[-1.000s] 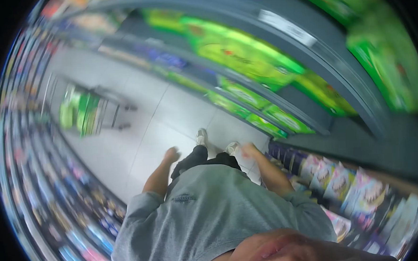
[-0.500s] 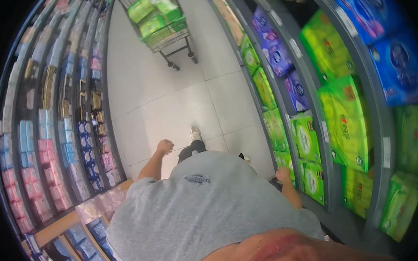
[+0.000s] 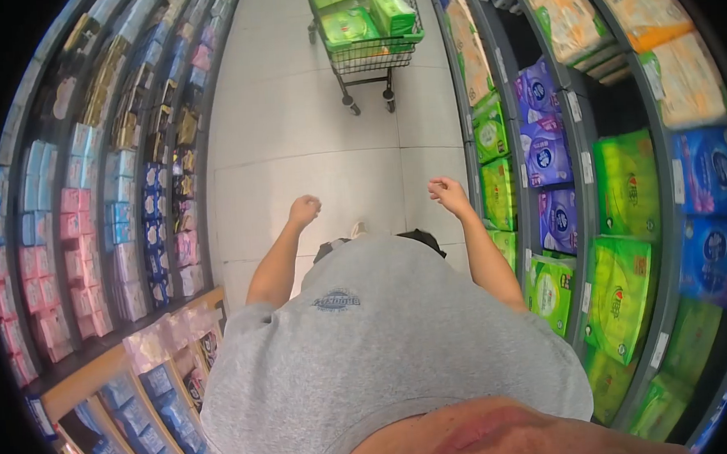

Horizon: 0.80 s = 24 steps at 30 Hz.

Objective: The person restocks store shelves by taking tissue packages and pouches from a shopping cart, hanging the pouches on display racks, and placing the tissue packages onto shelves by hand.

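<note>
Green tissue packs sit in the wire shopping cart at the top centre of the frame, its green-edged basket towards me, its wheels on the pale tiled floor. Both bare hands hang in open air over that floor, well apart from each other, below the cart and not touching it.

Left hand, just left of centre: fingers loosely curled; whether the tips meet the thumb, I cannot tell. Right hand, right of centre: fingers apart, slightly bent, pointing inward; the near shelving stands to its right, not touched.

Along that side: purple packs, bright green packs further out, blue packs near the right edge, orange-and-cream packs at upper right. Left side: rows of small packages, pink and light blue among them. Lower left: wood-edged rack with blue packets. Grey T-shirt fills the lower middle; one light shoe shows above it.
</note>
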Tool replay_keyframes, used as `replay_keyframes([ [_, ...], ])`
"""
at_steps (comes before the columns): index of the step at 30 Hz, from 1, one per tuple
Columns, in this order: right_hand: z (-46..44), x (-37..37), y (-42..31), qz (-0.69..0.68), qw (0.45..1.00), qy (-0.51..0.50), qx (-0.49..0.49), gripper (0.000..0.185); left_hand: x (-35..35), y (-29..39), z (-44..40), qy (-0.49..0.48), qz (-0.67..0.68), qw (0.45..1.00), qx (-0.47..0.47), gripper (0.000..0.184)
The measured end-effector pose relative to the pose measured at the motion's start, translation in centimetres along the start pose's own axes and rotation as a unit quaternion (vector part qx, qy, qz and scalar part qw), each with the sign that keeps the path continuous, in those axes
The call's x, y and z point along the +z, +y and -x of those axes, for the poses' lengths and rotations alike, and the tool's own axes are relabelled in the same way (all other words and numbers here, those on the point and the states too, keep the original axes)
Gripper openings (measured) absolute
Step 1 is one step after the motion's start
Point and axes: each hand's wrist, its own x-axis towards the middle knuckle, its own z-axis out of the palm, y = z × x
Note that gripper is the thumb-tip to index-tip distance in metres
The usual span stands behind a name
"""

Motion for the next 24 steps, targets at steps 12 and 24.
replay_keyframes([
  [12,-3.7,-3.9,12.5,0.068,0.901,-0.025,0.428,0.027,-7.1,-8.9,6.4,0.07,0.097,0.913,-0.39,0.027],
  [24,-41.6,-4.1,-6.7,0.132,0.988,-0.047,0.068,0.023,-11.0,14.8,-19.9,0.097,0.061,0.978,-0.174,0.023],
])
